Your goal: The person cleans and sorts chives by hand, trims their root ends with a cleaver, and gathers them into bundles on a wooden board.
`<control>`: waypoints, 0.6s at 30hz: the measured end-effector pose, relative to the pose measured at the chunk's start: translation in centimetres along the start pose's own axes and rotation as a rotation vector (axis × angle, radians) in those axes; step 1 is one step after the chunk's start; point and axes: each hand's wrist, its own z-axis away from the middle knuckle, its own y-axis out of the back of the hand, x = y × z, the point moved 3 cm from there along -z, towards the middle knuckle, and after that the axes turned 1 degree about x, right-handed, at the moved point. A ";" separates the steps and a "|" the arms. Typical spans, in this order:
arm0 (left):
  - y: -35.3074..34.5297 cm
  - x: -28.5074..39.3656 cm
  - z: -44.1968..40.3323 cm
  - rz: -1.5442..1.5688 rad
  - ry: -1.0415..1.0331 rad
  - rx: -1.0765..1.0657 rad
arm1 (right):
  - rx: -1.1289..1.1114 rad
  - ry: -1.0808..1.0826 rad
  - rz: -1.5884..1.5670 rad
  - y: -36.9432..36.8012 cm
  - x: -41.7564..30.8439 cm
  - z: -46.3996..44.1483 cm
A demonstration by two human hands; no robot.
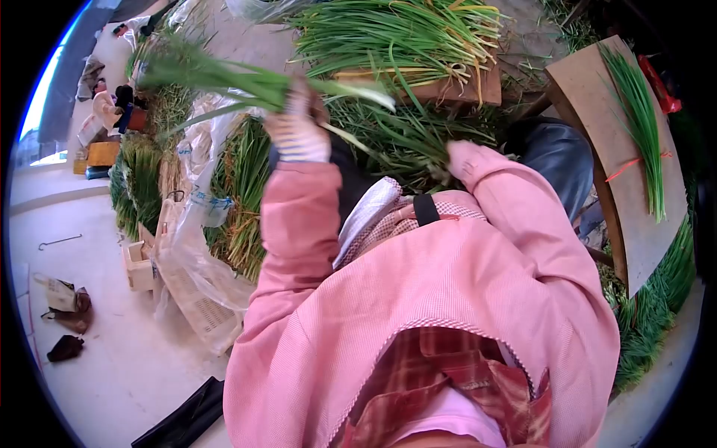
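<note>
My left hand (300,127), in a striped glove or cuff, is closed around a bunch of green chives (246,84). Their leaf tips point left and blur with motion, while the pale stem ends stick out to the right. My right hand (461,158) is low over a heap of loose greens (396,138) in front of my lap; its fingers are mostly hidden. Beyond both hands, a large pile of chives (388,37) lies on a wooden board (478,86), yellowed ends toward me.
On the right, a board (635,246) carries a chive bundle (646,134) with a red tie (624,166). Greens (657,313) lie below it. At left are a plastic-lined crate (198,287), standing greens (246,194) and a small wooden stool (138,265). Other people (104,108) sit far left.
</note>
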 end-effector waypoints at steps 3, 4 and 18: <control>-0.6 6.2 -1.2 0.087 -0.070 -0.130 | -0.185 -0.016 0.155 -0.3 0.9 1.8; -0.5 6.4 -1.5 0.065 -0.023 -0.156 | -0.236 -0.019 0.197 -0.2 1.0 2.2; -5.9 -4.8 0.6 0.537 0.435 -0.602 | -0.109 0.228 -1.185 5.9 -2.9 5.9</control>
